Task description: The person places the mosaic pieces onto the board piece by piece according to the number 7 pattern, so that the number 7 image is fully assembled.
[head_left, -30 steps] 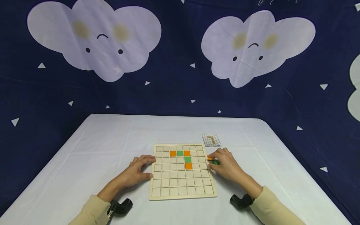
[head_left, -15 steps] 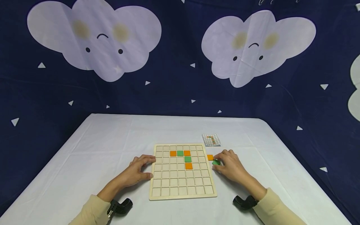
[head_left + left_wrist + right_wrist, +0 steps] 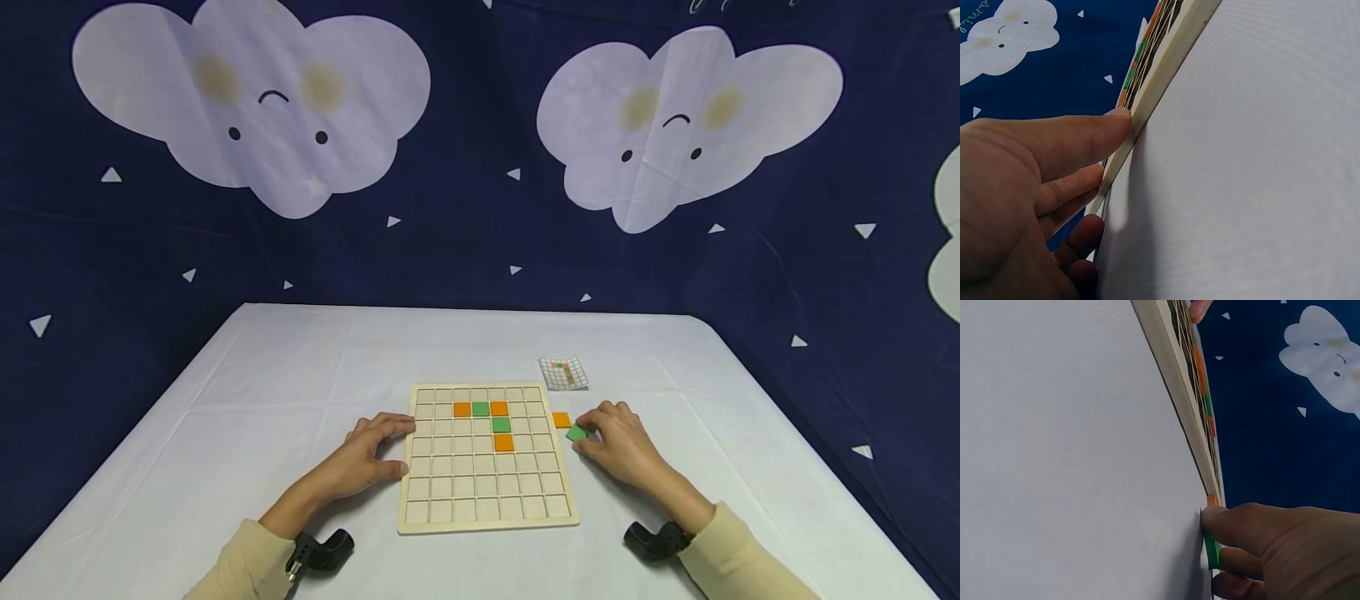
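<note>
A pale wooden grid board (image 3: 461,486) lies on the table, with orange and green square tiles set in some cells near its top. My left hand (image 3: 363,457) rests against the board's left edge, thumb and fingers spread and touching it; the left wrist view shows the thumb (image 3: 1085,140) on the rim. Right of the board, my right hand (image 3: 618,442) pinches a green tile (image 3: 577,432) at table level between thumb and fingers. In the right wrist view the thumb partly covers that green tile (image 3: 1212,552). A loose orange tile (image 3: 561,420) lies by the board's right edge.
A small card (image 3: 563,374) printed with a coloured grid pattern lies beyond the board's upper right corner. White cloth (image 3: 300,375) covers the table. Behind it hangs a dark blue cloth (image 3: 480,250) with clouds. Each wrist wears a black device (image 3: 324,552).
My right hand has moved a little to the right, off the orange tile, which now shows fully. The green tile has turned slightly between the fingers. My left hand stays put.
</note>
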The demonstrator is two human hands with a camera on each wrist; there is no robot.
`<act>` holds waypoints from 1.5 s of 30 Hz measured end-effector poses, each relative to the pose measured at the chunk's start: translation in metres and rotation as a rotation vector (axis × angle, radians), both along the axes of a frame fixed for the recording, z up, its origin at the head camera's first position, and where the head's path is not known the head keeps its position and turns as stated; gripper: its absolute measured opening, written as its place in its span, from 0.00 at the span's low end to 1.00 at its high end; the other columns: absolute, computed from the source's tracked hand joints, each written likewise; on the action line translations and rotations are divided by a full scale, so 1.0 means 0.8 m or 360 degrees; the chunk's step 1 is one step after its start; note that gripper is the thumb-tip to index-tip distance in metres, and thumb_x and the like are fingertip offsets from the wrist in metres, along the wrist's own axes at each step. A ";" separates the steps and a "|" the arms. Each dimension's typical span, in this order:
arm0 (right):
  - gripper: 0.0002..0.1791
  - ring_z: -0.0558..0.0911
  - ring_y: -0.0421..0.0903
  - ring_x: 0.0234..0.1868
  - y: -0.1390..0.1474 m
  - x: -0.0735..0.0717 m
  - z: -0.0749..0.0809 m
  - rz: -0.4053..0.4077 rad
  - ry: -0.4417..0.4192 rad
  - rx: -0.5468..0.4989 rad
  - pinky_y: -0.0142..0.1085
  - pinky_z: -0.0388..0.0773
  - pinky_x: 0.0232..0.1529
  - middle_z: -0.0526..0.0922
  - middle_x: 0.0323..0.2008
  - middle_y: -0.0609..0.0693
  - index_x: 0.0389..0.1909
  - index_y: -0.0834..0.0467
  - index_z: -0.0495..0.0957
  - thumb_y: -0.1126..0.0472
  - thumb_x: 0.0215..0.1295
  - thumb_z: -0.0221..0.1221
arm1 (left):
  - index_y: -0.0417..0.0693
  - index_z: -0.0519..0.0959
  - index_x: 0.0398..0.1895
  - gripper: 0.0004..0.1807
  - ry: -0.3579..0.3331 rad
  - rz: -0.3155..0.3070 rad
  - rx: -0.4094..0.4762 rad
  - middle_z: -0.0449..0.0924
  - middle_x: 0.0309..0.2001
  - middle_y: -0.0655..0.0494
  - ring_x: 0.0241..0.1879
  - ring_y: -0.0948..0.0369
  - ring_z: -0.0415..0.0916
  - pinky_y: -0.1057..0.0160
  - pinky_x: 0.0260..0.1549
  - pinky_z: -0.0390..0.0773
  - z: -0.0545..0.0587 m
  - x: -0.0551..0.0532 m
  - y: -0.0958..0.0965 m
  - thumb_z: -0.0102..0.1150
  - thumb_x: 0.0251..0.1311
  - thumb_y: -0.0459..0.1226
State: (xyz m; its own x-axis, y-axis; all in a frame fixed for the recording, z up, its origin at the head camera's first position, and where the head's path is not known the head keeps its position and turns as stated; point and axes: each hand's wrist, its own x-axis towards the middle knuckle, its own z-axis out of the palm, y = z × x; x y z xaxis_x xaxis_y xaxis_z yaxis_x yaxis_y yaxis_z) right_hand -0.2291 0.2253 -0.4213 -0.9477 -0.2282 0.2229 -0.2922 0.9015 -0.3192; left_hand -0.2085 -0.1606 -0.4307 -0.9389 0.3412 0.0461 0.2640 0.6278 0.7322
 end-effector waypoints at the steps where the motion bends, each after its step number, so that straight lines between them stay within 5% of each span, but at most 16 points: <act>1: 0.17 0.70 0.45 0.36 0.001 0.000 0.000 -0.0003 -0.0001 0.0004 0.40 0.63 0.40 0.79 0.34 0.48 0.39 0.58 0.83 0.55 0.49 0.68 | 0.48 0.74 0.58 0.30 0.0001 0.0000 -0.0001 0.67 0.65 0.55 0.55 0.58 0.60 0.50 0.56 0.55 0.000 0.000 0.000 0.68 0.48 0.36; 45: 0.12 0.67 0.42 0.36 0.016 0.008 0.003 -0.0005 0.0039 -0.0070 0.37 0.62 0.40 0.77 0.32 0.45 0.37 0.56 0.83 0.60 0.50 0.67 | 0.46 0.74 0.59 0.30 0.0016 -0.0028 0.0006 0.67 0.65 0.54 0.55 0.57 0.59 0.49 0.56 0.55 0.001 0.000 -0.002 0.68 0.48 0.37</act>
State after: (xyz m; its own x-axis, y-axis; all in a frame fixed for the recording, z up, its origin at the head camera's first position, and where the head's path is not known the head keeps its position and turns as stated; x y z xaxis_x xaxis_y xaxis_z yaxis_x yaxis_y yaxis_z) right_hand -0.2228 0.2378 -0.4191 -0.9426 -0.2149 0.2557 -0.2977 0.8877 -0.3513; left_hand -0.2083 -0.1619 -0.4298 -0.9322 0.3575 0.0567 0.2824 0.6201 0.7320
